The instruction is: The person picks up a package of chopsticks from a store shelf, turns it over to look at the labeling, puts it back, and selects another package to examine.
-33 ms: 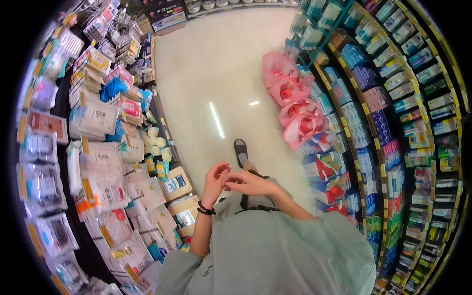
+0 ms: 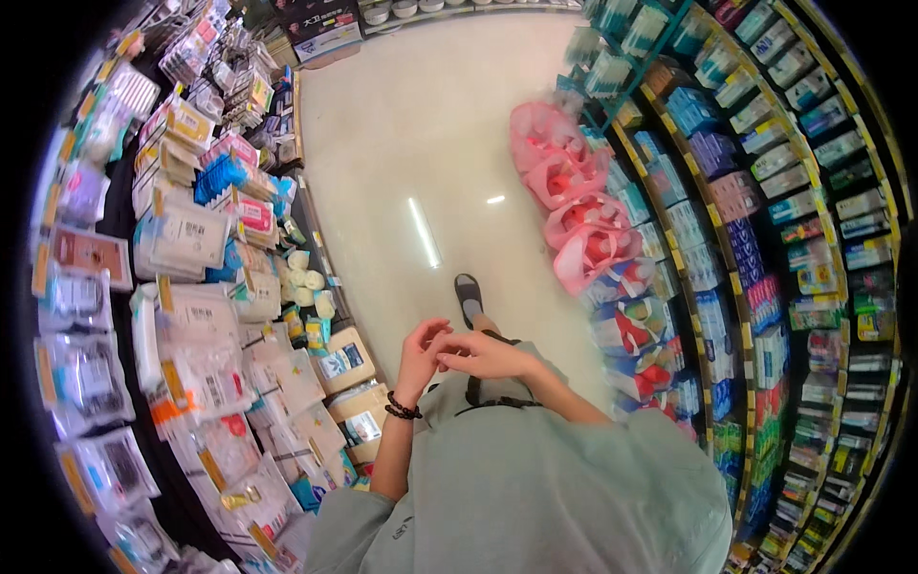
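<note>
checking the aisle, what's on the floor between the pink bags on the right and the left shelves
In the head view, only bare shiny floor lies between the pink bags and the left shelves; nearer the person, one shoe stands on it.

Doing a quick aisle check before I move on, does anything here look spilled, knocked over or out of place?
Nothing stands out. The glossy cream floor shows only light reflections, no spill. The pink plastic bags hang along the right shelving, and the packets on the left racks sit in place. Both hands, left hand and right hand, meet empty.
</note>
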A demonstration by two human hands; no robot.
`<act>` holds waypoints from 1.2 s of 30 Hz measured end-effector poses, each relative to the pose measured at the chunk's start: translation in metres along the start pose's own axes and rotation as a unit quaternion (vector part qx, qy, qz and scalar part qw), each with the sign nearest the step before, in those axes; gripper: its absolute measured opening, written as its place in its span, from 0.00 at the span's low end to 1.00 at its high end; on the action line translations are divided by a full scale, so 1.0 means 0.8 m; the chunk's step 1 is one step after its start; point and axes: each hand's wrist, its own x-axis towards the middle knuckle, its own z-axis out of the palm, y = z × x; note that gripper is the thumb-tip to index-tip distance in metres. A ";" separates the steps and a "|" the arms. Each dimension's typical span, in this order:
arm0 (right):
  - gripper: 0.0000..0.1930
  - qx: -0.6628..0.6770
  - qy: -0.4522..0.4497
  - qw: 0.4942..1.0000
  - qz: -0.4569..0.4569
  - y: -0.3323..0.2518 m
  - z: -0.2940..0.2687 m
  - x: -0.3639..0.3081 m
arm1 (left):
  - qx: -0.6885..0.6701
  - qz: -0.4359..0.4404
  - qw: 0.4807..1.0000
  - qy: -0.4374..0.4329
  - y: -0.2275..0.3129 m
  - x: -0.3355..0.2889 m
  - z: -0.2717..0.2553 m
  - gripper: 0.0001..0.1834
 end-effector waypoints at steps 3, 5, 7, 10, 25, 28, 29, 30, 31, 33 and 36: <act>0.10 -0.042 -0.061 0.997 0.035 -0.026 -0.074 0.073 | 0.000 -0.060 0.998 -0.032 0.040 0.070 0.003 0.12; 0.10 0.029 -0.058 0.998 0.014 -0.049 -0.121 0.131 | 0.001 -0.027 1.000 -0.007 0.069 0.128 -0.003 0.12; 0.10 0.063 -0.062 0.996 0.025 -0.067 -0.156 0.174 | 0.015 0.002 0.999 0.028 0.080 0.171 -0.014 0.12; 0.10 0.062 -0.089 0.994 0.024 -0.087 -0.202 0.243 | 0.038 0.042 0.996 0.064 0.117 0.240 -0.034 0.12; 0.11 -0.002 -0.108 0.989 0.103 -0.107 -0.360 0.592 | -0.026 0.047 0.996 0.066 0.208 0.567 -0.192 0.12; 0.10 -0.016 -0.079 0.991 0.110 -0.146 -0.388 0.678 | -0.015 0.047 0.995 0.088 0.251 0.639 -0.247 0.11; 0.10 0.009 -0.058 0.993 0.098 -0.161 -0.395 0.708 | 0.016 0.067 0.992 0.110 0.268 0.669 -0.265 0.12; 0.10 0.005 -0.059 0.993 0.098 -0.177 -0.400 0.739 | 0.014 0.070 0.991 0.111 0.285 0.695 -0.285 0.12; 0.10 0.004 -0.048 0.994 0.094 -0.195 -0.408 0.771 | 0.049 0.084 0.987 0.129 0.304 0.724 -0.305 0.12; 0.10 0.025 -0.009 0.997 0.076 -0.224 -0.414 0.820 | 0.096 0.129 0.976 0.146 0.331 0.774 -0.337 0.12; 0.10 0.048 -0.013 0.997 0.055 -0.245 -0.430 0.888 | 0.103 0.146 0.970 0.162 0.372 0.837 -0.371 0.12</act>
